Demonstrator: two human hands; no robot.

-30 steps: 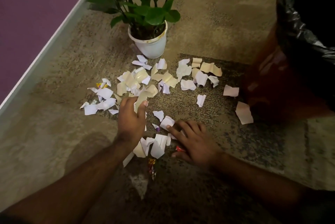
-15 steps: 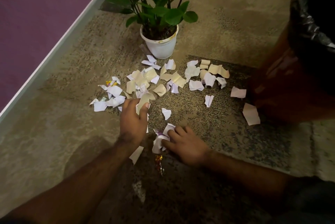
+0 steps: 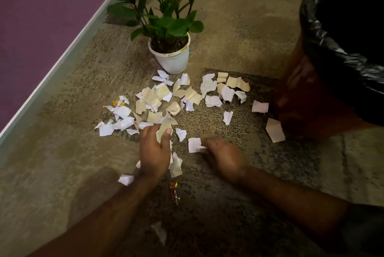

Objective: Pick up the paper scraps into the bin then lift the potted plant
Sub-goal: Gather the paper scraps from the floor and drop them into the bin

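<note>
Our left hand (image 3: 154,150) pinches a cream torn paper scrap (image 3: 165,128) between thumb and fingers, with more crumpled pieces bunched under the palm, while our right hand (image 3: 223,158) lies low on the floor with its fingertips closed on the edge of a white square scrap (image 3: 194,144). Most of the white and cream torn paper scraps (image 3: 187,98) are scattered on the carpet between our hands and the green leafy plant in a white plastic pot (image 3: 171,57), which stands upright just beyond them. The bin lined with a glossy black bag (image 3: 340,53) sits at our right, close to the outermost scraps. We judge the main risk to be loose pieces slipping from an overfull left hand on the way to the bin, since the scraps are light and only loosely bunched; a small crinkled foil wrapper (image 3: 174,192) near our forearms could also be missed. The floor is a mottled tan and brown carpet (image 3: 239,28), darker under the scraps, meeting a pale skirting strip (image 3: 62,61) below a purple wall (image 3: 41,7).
</note>
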